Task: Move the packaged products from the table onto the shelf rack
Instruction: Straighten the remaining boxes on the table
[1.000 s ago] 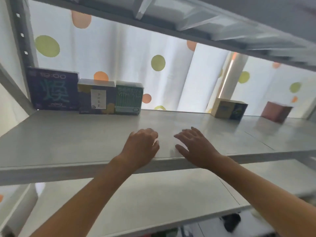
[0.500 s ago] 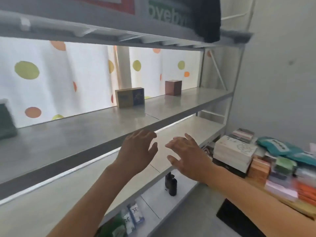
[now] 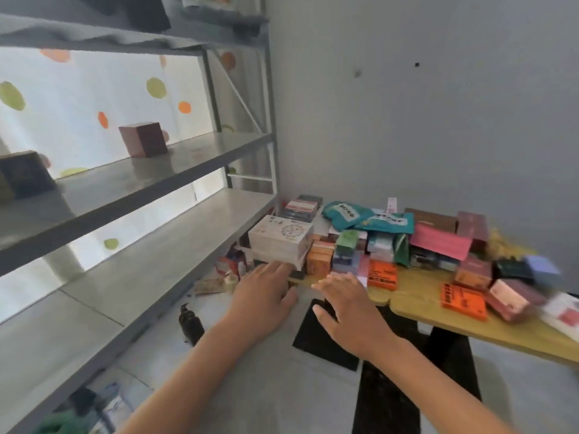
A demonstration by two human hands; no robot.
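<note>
From the head view, both arms reach forward toward a wooden counter point(image 3: 416, 300) heaped with packaged products. The left hand point(image 3: 261, 297) has its fingers point(image 3: 275, 269) straight and spread, holding nothing, the tips just at the foot of a white box point(image 3: 280, 238) stacked at the counter's near corner. The right hand point(image 3: 347, 308) is likewise spread and holds nothing, beside an orange packet point(image 3: 382, 274). Teal bags point(image 3: 366, 217) lie farther back. On the shelf rack point(image 3: 175, 170) to the left stands a brown box point(image 3: 144, 139).
</note>
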